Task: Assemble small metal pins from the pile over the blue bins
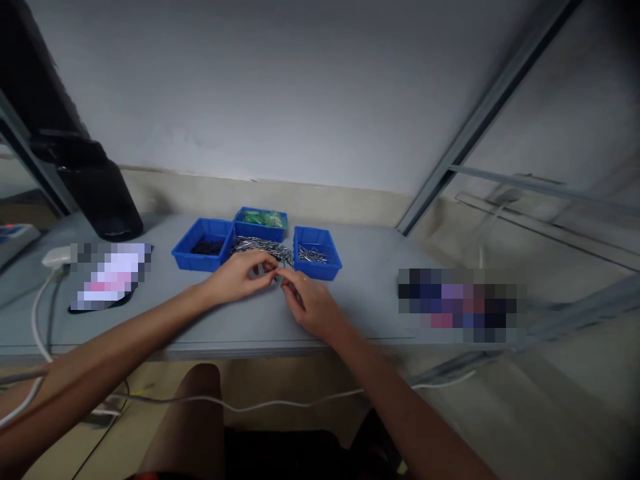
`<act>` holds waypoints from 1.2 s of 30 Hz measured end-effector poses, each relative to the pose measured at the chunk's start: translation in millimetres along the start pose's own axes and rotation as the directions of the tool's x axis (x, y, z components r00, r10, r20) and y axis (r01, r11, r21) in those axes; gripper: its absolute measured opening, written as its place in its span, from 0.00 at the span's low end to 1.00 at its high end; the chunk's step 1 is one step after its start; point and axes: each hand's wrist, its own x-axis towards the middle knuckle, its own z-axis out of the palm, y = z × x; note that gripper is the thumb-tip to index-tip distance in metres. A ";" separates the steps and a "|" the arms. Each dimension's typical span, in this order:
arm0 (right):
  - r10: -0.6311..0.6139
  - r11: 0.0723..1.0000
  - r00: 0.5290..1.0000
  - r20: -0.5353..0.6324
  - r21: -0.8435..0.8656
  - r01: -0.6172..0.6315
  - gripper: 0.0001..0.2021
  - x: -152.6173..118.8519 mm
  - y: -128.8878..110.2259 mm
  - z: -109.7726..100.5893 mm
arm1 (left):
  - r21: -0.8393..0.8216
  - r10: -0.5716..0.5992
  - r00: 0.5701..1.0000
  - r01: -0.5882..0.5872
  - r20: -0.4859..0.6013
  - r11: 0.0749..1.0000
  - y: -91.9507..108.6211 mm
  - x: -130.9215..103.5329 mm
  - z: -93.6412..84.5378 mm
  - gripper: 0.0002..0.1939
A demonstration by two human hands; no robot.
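My left hand (245, 275) and my right hand (313, 303) meet above the front of the shelf, fingertips almost touching. Both are closed in a pinch, and whatever is between the fingers is too small and blurred to name. Just behind them lies a heap of thin silvery metal pins (263, 247). To the right of the heap, a blue bin (325, 272) holds more small metal pieces (311, 255). On its left stands a blue bin (193, 261) with small dark pieces (207, 247). Behind, a third blue bin (260, 233) contains green items in clear plastic (263, 218).
A black bottle-like container (103, 197) stands at the back left. Near it lie a pixelated phone-like device (110, 277) and a white plug with cable (57, 257). A pixelated object (460, 303) sits at the right end. Metal posts (480, 133) flank the grey shelf (370, 267).
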 end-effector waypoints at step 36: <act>0.115 0.993 0.990 -0.087 0.005 -0.115 0.14 -0.6 1.3 -0.3 | 0.054 0.111 0.968 -0.126 0.225 0.991 0.8 -2.3 0.9 0.07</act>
